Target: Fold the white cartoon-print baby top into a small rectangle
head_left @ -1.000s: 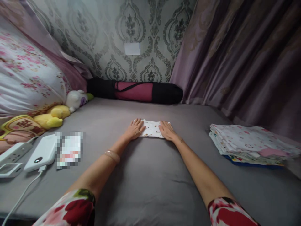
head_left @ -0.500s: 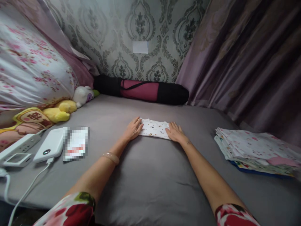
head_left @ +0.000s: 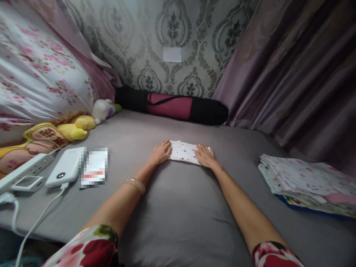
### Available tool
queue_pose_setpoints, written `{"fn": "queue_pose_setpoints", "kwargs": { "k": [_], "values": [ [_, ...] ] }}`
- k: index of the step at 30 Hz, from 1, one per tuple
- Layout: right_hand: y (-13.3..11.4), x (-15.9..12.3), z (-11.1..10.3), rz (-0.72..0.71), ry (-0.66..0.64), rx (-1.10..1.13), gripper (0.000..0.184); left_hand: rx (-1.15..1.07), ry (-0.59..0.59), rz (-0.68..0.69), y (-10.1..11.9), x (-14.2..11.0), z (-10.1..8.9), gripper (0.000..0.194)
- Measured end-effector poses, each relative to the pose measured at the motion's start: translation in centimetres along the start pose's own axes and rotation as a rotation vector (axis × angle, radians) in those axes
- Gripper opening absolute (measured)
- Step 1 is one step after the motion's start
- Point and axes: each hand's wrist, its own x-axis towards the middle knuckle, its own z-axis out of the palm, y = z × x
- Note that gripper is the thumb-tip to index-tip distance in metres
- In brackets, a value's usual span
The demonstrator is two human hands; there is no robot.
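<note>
A small folded white cloth with a scattered print (head_left: 183, 152) lies flat on the grey sheet (head_left: 178, 207), in the middle of the head view. At its left end rests my left hand (head_left: 161, 152), palm down with the fingers stretched forward. My right hand (head_left: 205, 155) lies flat over the cloth's right end, its fingers extended and slightly apart. Neither hand grips the cloth; both press on it from above. Whether the cloth is a garment I cannot tell from its folded shape.
A stack of folded clothes (head_left: 308, 181) sits at the right. On the left are a power bank (head_left: 66, 167) with its cable, a power strip (head_left: 25, 172), a blurred packet (head_left: 95, 167) and plush toys (head_left: 72, 129). A black and maroon long bag (head_left: 169, 107) lies along the wall.
My right hand has moved slightly inward over the cloth's right end. My left hand stays at the left end. The whole view has shifted a little.
</note>
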Motion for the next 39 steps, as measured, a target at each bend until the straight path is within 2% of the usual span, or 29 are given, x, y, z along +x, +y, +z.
{"fn": "queue_pose_setpoints", "kwargs": {
  "k": [2,5,8,13,19,22,25,29,34,39],
  "values": [
    [-1.2,-0.1,-0.5,-0.011,0.038,-0.011,0.060,-0.019,0.020,0.000,-0.3,0.1,0.2,0.048],
    [-3.8,-0.2,-0.7,-0.135,0.113,-0.004,0.059,-0.027,0.031,-0.022,-0.5,0.2,0.4,0.048],
    [-5.7,0.1,0.0,-0.239,0.104,0.027,0.059,-0.020,0.019,-0.034,-0.5,0.2,0.4,0.049],
    [-5.7,0.9,1.4,-0.220,0.087,0.043,0.059,-0.017,0.026,-0.048,-0.2,0.2,0.0,0.047],
    [-6.1,1.5,0.3,-0.207,-0.005,0.043,0.059,-0.063,0.061,-0.043,-0.7,0.4,0.4,0.043],
    [-7.6,1.9,0.3,-0.242,0.066,0.031,0.059,-0.081,0.065,-0.024,-1.0,0.5,0.5,0.043],
    [-8.9,2.2,1.2,-0.278,0.115,0.028,0.060,-0.084,0.073,-0.008,-1.2,0.6,0.6,0.043],
    [-9.2,2.4,2.2,-0.273,0.128,0.018,0.060,-0.085,0.085,0.003,-1.2,0.6,0.5,0.042],
    [-9.7,2.7,1.2,-0.261,0.053,-0.004,0.060,-0.123,0.113,0.003,-1.0,0.7,0.4,0.041],
    [-12.6,3.3,1.1,-0.267,0.125,0.026,0.060,-0.224,0.181,-0.094,-1.5,1.0,0.5,0.044]
  ]
}}
